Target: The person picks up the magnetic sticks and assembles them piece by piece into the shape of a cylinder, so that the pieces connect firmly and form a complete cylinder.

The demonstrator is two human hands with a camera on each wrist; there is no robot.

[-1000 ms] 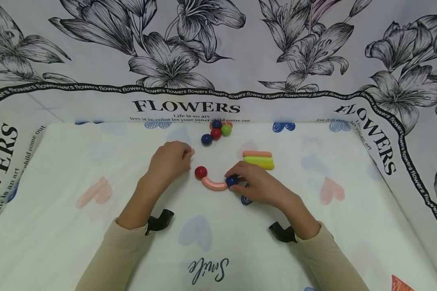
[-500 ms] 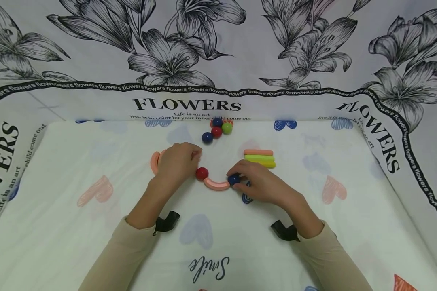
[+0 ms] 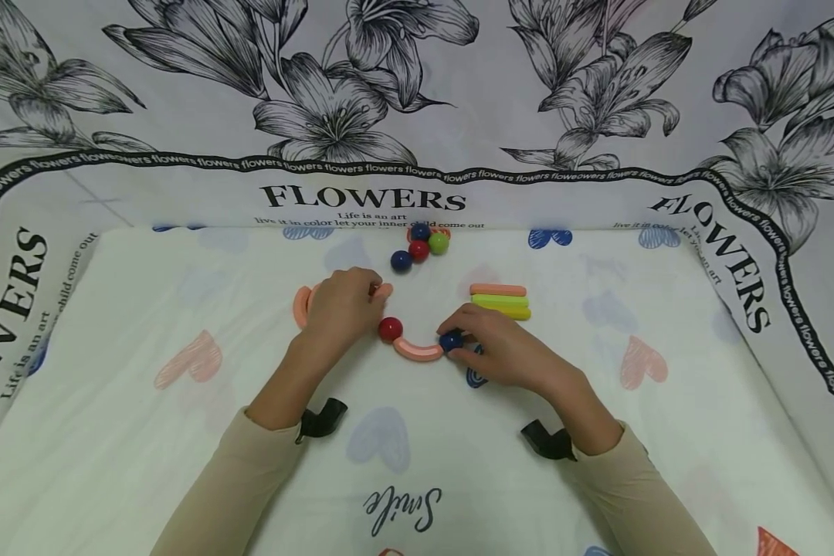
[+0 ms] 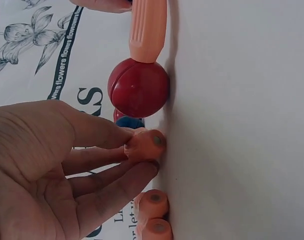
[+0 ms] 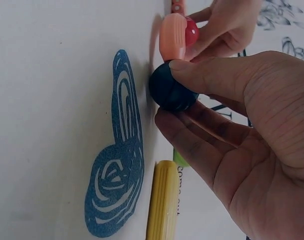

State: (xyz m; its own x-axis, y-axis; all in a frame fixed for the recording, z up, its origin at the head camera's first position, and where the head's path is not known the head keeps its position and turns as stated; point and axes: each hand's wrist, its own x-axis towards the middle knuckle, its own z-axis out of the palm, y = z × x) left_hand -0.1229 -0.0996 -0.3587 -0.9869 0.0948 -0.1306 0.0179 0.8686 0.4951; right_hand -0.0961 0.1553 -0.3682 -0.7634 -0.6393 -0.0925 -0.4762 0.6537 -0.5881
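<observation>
My left hand (image 3: 344, 305) pinches a curved salmon rod (image 4: 146, 145) between thumb and fingers, just beyond a red ball (image 3: 391, 330). A small metallic dot marks the rod's end. The red ball touches another curved salmon rod (image 3: 417, 351), whose right end meets a dark blue ball (image 3: 450, 341). Thumb and fingertips of my right hand (image 3: 493, 344) hold that blue ball on the cloth, also plain in the right wrist view. Further curved salmon rods (image 3: 301, 307) lie left of my left hand, partly hidden by it.
Farther back sit two blue balls (image 3: 401, 261), a red ball (image 3: 419, 250) and a green ball (image 3: 439, 243) in a cluster. Straight rods in salmon (image 3: 498, 289), lime (image 3: 499, 300) and yellow (image 3: 502, 310) lie side by side behind my right hand. A printed cloth (image 3: 250, 479) covers the surface.
My left hand has shifted right, closer to the red ball, and curved rods now show to its left. My right hand keeps its hold on the blue ball.
</observation>
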